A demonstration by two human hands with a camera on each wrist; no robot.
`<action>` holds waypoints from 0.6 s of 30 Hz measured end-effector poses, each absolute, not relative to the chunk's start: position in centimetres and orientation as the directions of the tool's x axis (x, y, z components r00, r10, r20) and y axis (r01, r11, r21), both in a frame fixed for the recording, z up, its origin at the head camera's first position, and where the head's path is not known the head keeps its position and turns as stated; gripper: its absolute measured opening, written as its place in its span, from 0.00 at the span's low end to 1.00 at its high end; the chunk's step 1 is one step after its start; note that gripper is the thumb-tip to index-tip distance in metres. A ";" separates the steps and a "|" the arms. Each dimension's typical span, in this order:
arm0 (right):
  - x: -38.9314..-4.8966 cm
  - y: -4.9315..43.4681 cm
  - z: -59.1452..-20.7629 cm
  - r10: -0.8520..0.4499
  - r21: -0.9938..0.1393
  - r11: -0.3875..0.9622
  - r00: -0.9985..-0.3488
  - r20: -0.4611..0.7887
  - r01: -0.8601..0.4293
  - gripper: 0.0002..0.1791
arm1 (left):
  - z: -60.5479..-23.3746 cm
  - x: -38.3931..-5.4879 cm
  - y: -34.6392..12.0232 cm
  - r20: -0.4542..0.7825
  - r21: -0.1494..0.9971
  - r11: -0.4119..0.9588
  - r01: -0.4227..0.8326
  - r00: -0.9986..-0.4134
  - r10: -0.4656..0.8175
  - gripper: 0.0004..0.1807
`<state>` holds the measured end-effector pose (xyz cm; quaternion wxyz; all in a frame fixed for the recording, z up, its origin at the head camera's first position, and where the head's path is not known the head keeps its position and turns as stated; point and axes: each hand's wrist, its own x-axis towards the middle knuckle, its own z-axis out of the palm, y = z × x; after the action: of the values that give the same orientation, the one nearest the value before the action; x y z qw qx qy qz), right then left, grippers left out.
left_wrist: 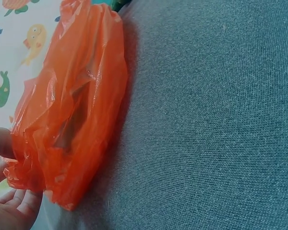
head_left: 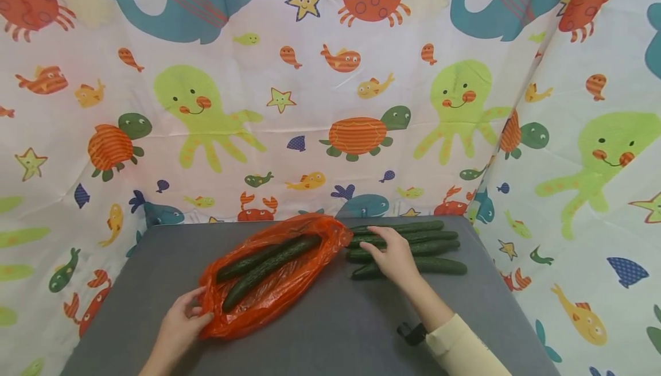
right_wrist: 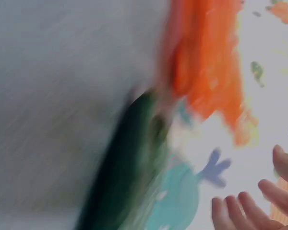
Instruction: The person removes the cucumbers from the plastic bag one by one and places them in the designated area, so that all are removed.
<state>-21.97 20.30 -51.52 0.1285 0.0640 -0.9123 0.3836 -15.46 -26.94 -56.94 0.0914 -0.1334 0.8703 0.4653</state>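
An orange plastic bag (head_left: 294, 293) lies on the grey table with its opening facing up. Two dark green cucumbers (head_left: 268, 272) rest inside it, side by side. My left hand (head_left: 181, 321) pinches the bag's near left end between thumb and fingers, as the left wrist view also shows. Over a row of several more cucumbers (head_left: 439, 266), right of the bag, hovers my right hand (head_left: 395, 255). Its thumb and fingers are spread apart with nothing between them. In the blurred right wrist view, those fingers (right_wrist: 252, 211) stand away from the nearest cucumber (right_wrist: 120, 163).
A grey cloth-covered table (head_left: 320, 347) carries everything. White curtains (head_left: 310, 186) printed with sea animals stand behind it and along both sides. A black strap (head_left: 411, 333) hangs at my right wrist, next to a pale yellow sleeve (head_left: 465, 347).
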 end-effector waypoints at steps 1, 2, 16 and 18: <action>-22.3 19.2 -51.3 -0.022 -0.711 0.660 -0.953 0.302 -0.240 0.24 | -56.9 -15.5 -26.9 -0.286 0.783 0.534 -0.319 -0.947 -0.147 0.38; -22.6 18.2 -51.1 -0.027 -0.733 0.627 -0.948 0.316 -0.262 0.23 | -56.9 -15.5 -26.8 -0.288 0.782 0.534 -0.320 -0.947 -0.146 0.38; -25.7 8.7 -53.0 0.027 -0.533 0.839 -0.970 0.241 -0.110 0.28 | -57.2 -15.4 -26.9 -0.255 0.803 0.524 -0.284 -0.958 -0.128 0.37; -26.3 8.0 -53.9 0.027 -0.520 0.852 -0.989 0.143 -0.052 0.29 | -57.2 -15.4 -26.9 -0.252 0.801 0.529 -0.281 -0.959 -0.128 0.36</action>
<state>-26.30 7.96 -53.91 0.0725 0.0064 -0.9597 0.2716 -15.38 -26.92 -57.21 0.0813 -0.1172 0.8705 0.4710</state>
